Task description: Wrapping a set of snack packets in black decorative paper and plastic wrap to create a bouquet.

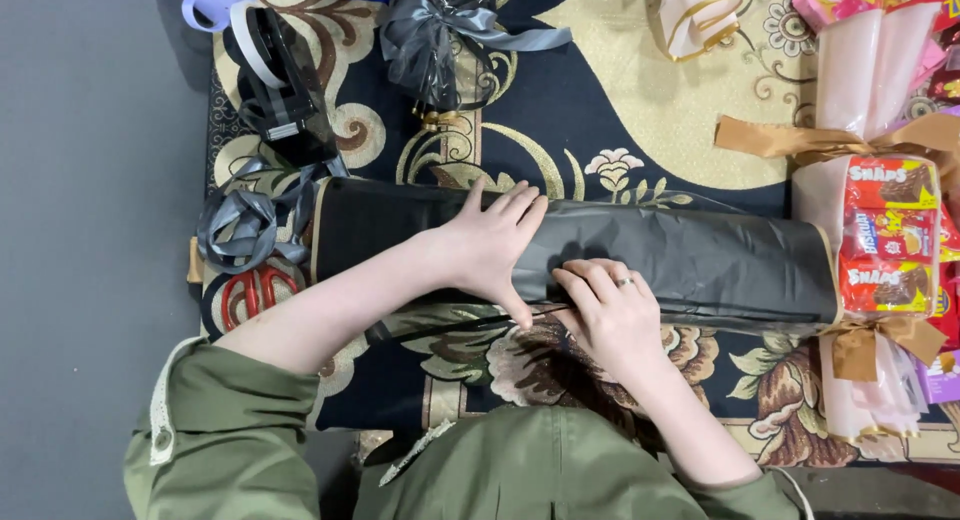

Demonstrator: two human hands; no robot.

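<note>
At the far left lies bare grey floor [90, 230], and beside it starts a dark patterned rug [560, 130] with gold scrolls that carries everything else. On the rug's far left corner stands a black tape dispenser [280, 90], with a pale lilac ring-shaped object [205, 0] just beyond it. Nearer, a tangle of grey ribbon [245, 225] lies just left of the roll's end, and red-handled scissors [255, 290] lie just near of that tangle, partly under it.

A long roll of black wrapping paper [700, 255] lies crosswise over the rug, running from the ribbon on the left to the snack bouquet on the right. The left hand [490, 245] lies flat on top of the roll, its grip spread wide, fingers pointing far and right, thumb reaching down to the near edge. Just right of it, touching the thumb, the right hand [610, 310] presses on the roll's near edge with fingers curled and held together; a ring shows on one finger. Whether it pinches the paper I cannot tell. Both arms wear green sleeves [220, 430].

Beyond the hands lies a grey bow [435, 30]. Farther right sits a cream ribbon with gold edge [700, 15]. At the right end, a bouquet of red snack packets [890, 235] in pale wrap touches the roll, tied with gold-brown ribbon [850, 135].
</note>
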